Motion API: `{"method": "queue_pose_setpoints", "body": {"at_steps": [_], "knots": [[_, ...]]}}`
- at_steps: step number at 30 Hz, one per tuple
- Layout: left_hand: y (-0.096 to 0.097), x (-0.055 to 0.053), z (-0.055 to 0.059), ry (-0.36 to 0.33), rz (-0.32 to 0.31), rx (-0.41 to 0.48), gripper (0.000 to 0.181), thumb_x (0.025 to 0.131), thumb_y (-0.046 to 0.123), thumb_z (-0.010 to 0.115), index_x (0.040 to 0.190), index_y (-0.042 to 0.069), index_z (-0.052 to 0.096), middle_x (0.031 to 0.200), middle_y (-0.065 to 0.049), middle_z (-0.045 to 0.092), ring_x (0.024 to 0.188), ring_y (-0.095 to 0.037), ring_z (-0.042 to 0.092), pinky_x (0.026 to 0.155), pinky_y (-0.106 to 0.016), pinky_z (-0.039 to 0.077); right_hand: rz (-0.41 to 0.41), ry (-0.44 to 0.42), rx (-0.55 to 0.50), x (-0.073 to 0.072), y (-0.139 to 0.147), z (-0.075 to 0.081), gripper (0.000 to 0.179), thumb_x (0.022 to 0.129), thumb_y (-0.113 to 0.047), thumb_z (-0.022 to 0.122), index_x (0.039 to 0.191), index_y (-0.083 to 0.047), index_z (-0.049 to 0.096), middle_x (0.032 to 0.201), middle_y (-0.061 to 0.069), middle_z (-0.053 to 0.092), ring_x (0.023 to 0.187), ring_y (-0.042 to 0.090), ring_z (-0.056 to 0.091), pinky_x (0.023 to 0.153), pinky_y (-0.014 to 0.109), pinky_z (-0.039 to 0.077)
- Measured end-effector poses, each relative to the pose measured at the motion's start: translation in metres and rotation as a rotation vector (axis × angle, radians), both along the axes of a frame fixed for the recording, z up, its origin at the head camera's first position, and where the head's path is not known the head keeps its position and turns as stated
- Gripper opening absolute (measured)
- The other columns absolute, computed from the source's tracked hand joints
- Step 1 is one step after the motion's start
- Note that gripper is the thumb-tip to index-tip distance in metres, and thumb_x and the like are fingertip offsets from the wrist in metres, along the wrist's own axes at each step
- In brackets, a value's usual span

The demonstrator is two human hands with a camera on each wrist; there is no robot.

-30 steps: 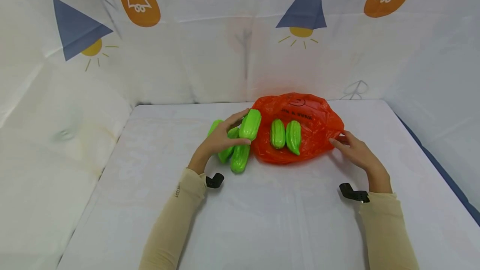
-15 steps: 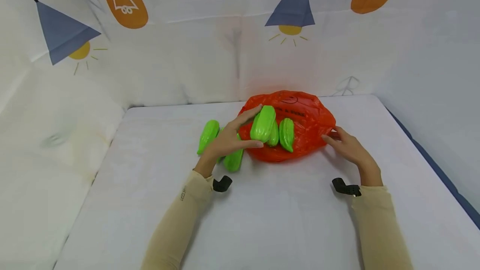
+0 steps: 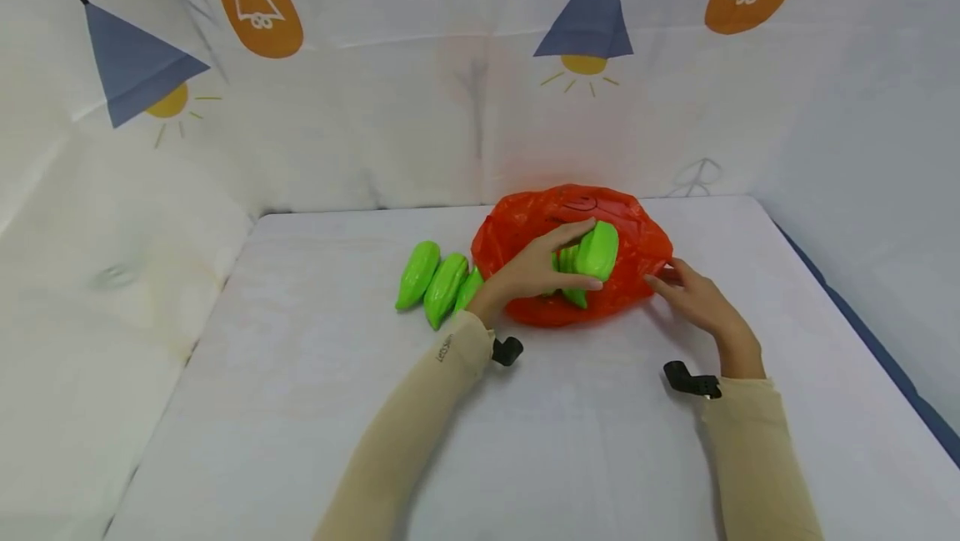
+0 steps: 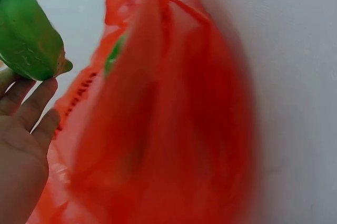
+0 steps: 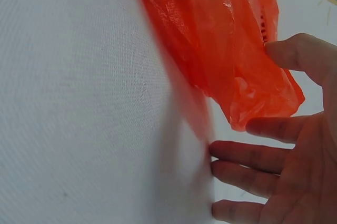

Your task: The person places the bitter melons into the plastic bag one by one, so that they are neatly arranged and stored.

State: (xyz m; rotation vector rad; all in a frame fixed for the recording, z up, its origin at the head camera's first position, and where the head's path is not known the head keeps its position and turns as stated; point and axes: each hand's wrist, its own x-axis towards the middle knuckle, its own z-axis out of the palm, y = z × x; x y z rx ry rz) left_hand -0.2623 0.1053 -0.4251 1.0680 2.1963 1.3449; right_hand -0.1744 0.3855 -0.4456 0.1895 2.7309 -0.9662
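Note:
My left hand (image 3: pixel 536 267) holds a glossy green ridged gourd (image 3: pixel 600 251) between thumb and fingers, over the red plastic bag (image 3: pixel 510 228). In the left wrist view that gourd (image 4: pixel 26 34) shows a pointed tip near the fingertips. Two more gourds lie on the bag, mostly hidden behind the left hand. At the bag's right edge my right hand (image 3: pixel 701 299) holds the plastic. The right wrist view has the bag's edge (image 5: pixel 253 92) between the thumb and forefinger, with the other fingers stretched out below it.
Left of the bag, three green gourds (image 3: pixel 417 274) lie side by side on the white table (image 3: pixel 600 441), the nearest one partly behind the left forearm. A white cloth wall (image 3: pixel 375 124) with printed lamps rises behind the table.
My left hand has carried the gourd rightward from the pile on the table to over the bag. The right hand stays at the bag's right edge.

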Motion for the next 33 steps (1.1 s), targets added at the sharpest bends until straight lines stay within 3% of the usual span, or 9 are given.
{"method": "queue_pose_setpoints", "body": {"at_steps": [7, 15, 24, 33], "knots": [[0.017, -0.009, -0.017, 0.014, 0.024, -0.076, 0.093, 0.077, 0.056, 0.077, 0.153, 0.043, 0.025, 0.158, 0.019, 0.025, 0.147, -0.012, 0.024, 0.116, -0.048, 0.033, -0.007, -0.004, 0.006, 0.000, -0.001, 0.001, 0.087, 0.098, -0.060, 0.041, 0.154, 0.001, 0.015, 0.149, 0.032, 0.034, 0.134, 0.051, 0.034, 0.102, 0.070, 0.036], [0.027, -0.013, -0.025, 0.037, 0.012, -0.115, 0.095, 0.079, 0.055, 0.076, 0.156, 0.035, 0.023, 0.162, 0.013, 0.020, 0.152, -0.017, 0.015, 0.122, -0.051, 0.020, -0.010, -0.006, 0.014, 0.000, -0.001, 0.002, 0.087, 0.098, -0.060, 0.041, 0.154, 0.000, 0.014, 0.150, 0.032, 0.034, 0.135, 0.051, 0.034, 0.103, 0.070, 0.035], [0.036, -0.011, -0.025, 0.170, 0.031, -0.230, 0.098, 0.077, 0.062, 0.073, 0.156, 0.029, 0.025, 0.162, 0.011, 0.024, 0.151, -0.012, 0.016, 0.124, -0.045, 0.008, -0.009, 0.004, 0.016, -0.001, -0.004, 0.002, 0.088, 0.097, -0.061, 0.042, 0.155, 0.000, 0.015, 0.150, 0.031, 0.034, 0.136, 0.050, 0.034, 0.105, 0.069, 0.034], [0.048, -0.003, -0.025, 0.281, 0.047, -0.390, 0.098, 0.077, 0.069, 0.068, 0.156, 0.026, 0.028, 0.160, 0.008, 0.030, 0.149, -0.013, 0.024, 0.122, -0.042, 0.015, -0.009, 0.007, 0.017, 0.000, -0.004, 0.001, 0.089, 0.098, -0.060, 0.041, 0.154, 0.002, 0.013, 0.150, 0.032, 0.034, 0.136, 0.051, 0.033, 0.106, 0.069, 0.033]]}}
